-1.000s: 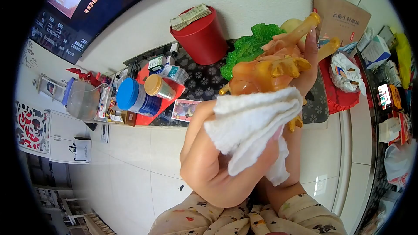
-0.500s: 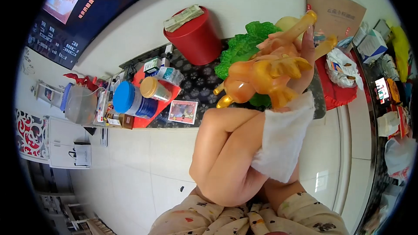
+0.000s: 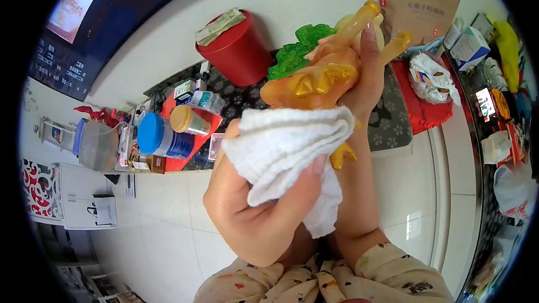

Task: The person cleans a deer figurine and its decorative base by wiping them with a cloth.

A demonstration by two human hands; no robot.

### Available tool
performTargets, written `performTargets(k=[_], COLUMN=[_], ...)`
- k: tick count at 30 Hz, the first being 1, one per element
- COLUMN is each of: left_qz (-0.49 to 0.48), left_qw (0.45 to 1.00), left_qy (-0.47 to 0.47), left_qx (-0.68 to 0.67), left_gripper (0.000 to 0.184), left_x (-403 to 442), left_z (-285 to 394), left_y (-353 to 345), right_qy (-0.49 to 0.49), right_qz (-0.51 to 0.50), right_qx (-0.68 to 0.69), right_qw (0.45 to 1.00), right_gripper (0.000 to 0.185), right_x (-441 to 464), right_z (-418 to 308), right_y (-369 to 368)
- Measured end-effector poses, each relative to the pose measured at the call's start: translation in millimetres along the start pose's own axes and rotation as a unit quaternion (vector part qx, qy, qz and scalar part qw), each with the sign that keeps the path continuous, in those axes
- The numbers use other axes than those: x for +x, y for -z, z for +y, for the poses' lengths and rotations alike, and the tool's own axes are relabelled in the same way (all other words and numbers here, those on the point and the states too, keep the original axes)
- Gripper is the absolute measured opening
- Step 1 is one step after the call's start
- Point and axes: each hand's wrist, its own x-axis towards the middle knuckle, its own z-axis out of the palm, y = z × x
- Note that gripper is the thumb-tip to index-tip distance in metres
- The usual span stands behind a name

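While floor (image 3: 151, 219) lies open, hands (image 3: 238, 207) hold cloth (image 3: 286, 146), figurine (image 3: 309, 87).

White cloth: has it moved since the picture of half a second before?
Yes. Judged against the small picture card on the dark table, the white cloth has moved left in the view, closer to the card.

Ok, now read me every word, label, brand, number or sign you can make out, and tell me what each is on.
Brown paper bag: looks like "云南小粒咖啡"; its small red marks are too small to read.
Television: rows of white characters, too small.
Blue-lidded tub, white-and-blue box, lit phone: too small or blurred.
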Motion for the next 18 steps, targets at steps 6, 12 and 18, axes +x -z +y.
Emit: performTargets(k=[6,12,18], left_qz=[0.011,0.02,-0.057], left_qw=[0.999,0.995,0.998], left_qy=[-0.001,0.068,-0.025], left_qx=[-0.039,-0.073,-0.029], left_gripper=[0.027,0.029,0.036], left_x=[5,6,6], left_z=[-4,6,-7], left_y=[-5,-8,-6], right_qy=[-0.004,0.002,-0.016], right_qz=[0.012,0.001,0.02], right_qx=[-0.011,-0.012,0.001], right_qw=[1.0,1.0,1.0], right_gripper=[0.035,0.036,0.038], right_x=[-1,-3,2], right_z=[2,-1,1], right_y=[0,-4,9])
